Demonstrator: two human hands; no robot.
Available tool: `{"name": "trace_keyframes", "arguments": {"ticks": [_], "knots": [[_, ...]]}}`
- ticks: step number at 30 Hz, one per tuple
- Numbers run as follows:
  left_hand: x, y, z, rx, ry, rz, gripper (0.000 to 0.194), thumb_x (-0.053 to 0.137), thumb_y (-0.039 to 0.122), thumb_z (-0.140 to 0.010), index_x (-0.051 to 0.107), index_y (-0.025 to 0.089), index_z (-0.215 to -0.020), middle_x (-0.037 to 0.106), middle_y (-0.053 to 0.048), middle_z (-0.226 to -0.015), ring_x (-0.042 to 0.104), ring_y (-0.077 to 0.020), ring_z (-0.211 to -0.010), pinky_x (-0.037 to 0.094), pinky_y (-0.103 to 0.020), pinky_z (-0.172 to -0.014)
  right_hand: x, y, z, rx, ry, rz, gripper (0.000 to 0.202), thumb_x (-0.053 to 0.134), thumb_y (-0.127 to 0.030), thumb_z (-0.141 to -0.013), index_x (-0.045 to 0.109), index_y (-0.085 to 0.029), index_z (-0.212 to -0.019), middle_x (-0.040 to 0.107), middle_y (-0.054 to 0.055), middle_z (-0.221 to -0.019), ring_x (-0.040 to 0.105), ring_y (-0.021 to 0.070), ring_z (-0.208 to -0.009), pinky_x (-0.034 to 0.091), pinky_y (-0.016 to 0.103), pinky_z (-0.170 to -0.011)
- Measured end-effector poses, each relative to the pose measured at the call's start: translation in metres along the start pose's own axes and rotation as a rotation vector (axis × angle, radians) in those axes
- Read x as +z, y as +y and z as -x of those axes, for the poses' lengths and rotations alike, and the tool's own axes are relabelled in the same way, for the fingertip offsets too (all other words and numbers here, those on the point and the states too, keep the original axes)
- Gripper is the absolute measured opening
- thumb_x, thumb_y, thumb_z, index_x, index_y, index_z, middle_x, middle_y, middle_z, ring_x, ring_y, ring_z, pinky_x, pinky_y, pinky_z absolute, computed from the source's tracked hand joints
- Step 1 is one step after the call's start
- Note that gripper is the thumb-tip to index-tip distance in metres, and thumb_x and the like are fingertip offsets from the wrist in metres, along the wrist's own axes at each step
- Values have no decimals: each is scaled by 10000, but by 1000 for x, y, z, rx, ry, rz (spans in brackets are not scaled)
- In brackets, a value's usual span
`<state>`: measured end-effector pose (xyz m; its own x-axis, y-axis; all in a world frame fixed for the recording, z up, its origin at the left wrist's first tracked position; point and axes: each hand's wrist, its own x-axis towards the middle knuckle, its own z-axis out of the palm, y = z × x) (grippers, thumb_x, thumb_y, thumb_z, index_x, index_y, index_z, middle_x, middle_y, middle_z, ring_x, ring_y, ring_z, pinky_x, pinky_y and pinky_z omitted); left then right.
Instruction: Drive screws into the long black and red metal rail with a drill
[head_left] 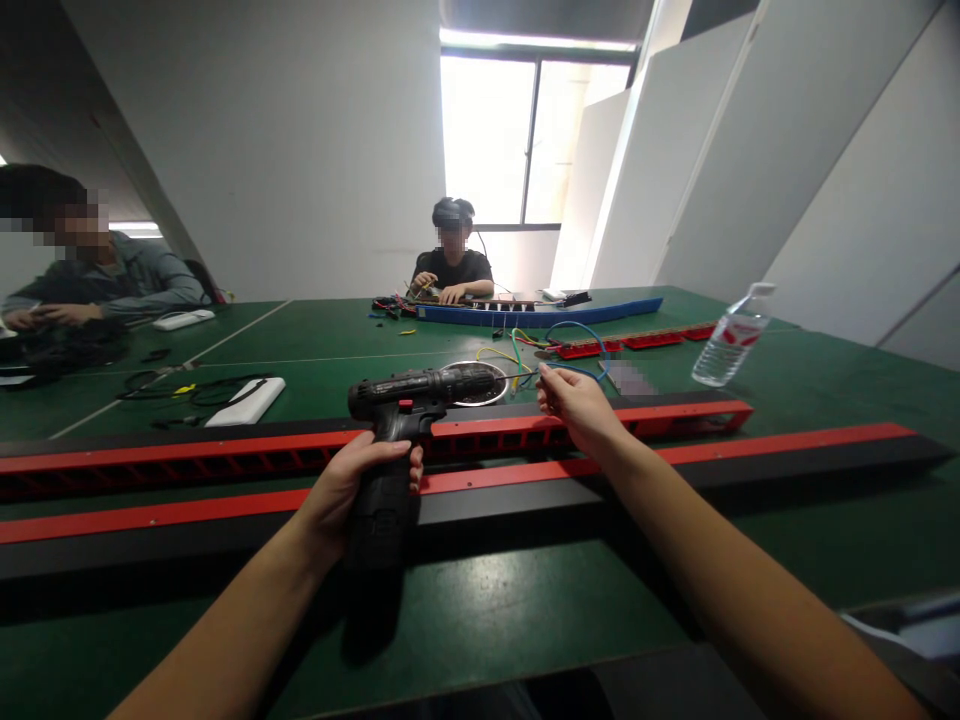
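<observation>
My left hand (375, 470) is wrapped round the grip of a black cordless drill (397, 395), held level with its chuck to the right. A thin bit (517, 375) sticks out of the chuck. At its tip, the fingers of my right hand (570, 400) are pinched together; whether they hold a small screw or only touch the bit is too small to tell. Under my hands lie two long red and black metal housings, the nearer one (540, 505) and the slotted farther one (247, 450). Behind the chuck stands a round dish (472, 398), its contents mostly hidden.
A water bottle (729, 340) stands at the right. Behind are red strips (637, 342), loose wires (517, 345) and a long blue housing (540, 315). White boxes (247, 402) and black cables (161, 385) lie left. Two people sit across the green table (480, 620), at the back and left.
</observation>
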<state>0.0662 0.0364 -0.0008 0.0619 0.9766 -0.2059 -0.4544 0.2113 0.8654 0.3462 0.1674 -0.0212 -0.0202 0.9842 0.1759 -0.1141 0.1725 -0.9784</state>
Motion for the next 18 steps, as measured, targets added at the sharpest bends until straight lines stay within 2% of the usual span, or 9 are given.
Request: {"name": "trace_keyframes", "arguments": {"ticks": [7, 18], "knots": [[1, 0, 1, -15, -16, 3, 179, 723, 122, -769, 650, 101, -931, 664, -78, -785, 642, -162, -635, 557, -260, -563, 0, 2, -1, -18, -6, -13, 520, 815, -665, -689, 605, -192, -729, 563, -19, -606, 478, 101, -541, 356, 248, -513], [1, 0, 2, -3, 2, -40, 227, 767, 123, -724, 654, 98, -919, 674, -77, -778, 649, -158, -636, 572, -264, -590, 0, 0, -1, -32, 2, 45, 528, 781, -685, -709, 565, -204, -679, 551, -18, -584, 463, 100, -510, 337, 258, -497]]}}
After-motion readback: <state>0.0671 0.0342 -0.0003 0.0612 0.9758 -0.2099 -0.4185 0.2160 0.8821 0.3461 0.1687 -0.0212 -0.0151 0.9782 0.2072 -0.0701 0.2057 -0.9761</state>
